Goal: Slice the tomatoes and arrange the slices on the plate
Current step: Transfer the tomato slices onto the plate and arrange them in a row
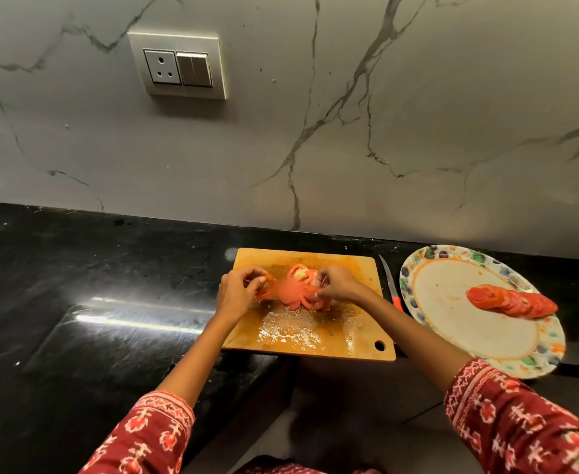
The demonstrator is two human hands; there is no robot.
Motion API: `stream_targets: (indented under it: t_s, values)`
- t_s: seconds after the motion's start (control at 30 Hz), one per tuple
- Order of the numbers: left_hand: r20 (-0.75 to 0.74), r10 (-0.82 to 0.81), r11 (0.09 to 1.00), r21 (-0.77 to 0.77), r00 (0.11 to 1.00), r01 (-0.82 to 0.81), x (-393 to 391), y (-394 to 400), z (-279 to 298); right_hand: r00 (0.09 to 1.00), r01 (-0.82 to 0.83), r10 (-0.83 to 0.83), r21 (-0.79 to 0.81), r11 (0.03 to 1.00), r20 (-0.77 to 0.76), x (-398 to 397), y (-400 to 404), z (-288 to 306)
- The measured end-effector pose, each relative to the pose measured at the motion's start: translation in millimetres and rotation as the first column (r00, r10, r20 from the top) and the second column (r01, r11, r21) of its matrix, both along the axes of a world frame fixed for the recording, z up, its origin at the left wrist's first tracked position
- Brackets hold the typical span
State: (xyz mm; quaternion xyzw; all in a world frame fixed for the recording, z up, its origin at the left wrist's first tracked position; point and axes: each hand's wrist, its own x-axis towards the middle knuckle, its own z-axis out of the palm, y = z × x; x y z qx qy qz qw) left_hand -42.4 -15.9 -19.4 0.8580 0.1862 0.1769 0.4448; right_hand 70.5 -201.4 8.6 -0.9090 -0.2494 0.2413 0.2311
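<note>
I see my left hand [238, 292] and right hand [341, 285] pinching the red cut tomato slices [298, 290] together on the wooden chopping board [315, 347], presumably gathering them for the floral-rimmed round plate [486, 331] at three o'clock, where an overlapping row of slices [512, 301] lies.

Cut tomato slices [296, 290] heaped mid-frame on wet board [315, 333]; overlapping slice row [513, 301] on floral-rimmed plate [459, 323], right.
</note>
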Motion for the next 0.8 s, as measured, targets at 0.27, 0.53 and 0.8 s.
stream_targets:
  t_s: [0.27,0.53,0.8]
  values:
    - [-0.037,-0.021,1.0,-0.016,0.999,0.021,8,-10,1,0.988,0.079,-0.054,0.178,0.981,-0.144,12,-27,29]
    - [-0.017,-0.2,0.978,-0.069,0.98,0.198,28,-34,11,0.995,0.07,-0.051,0.226,0.972,-0.088,19,-61,33]
    - [0.005,-0.385,0.92,-0.084,0.923,0.384,67,-90,22,0.961,0.271,-0.278,0.207,0.94,0.003,26,-148,30]
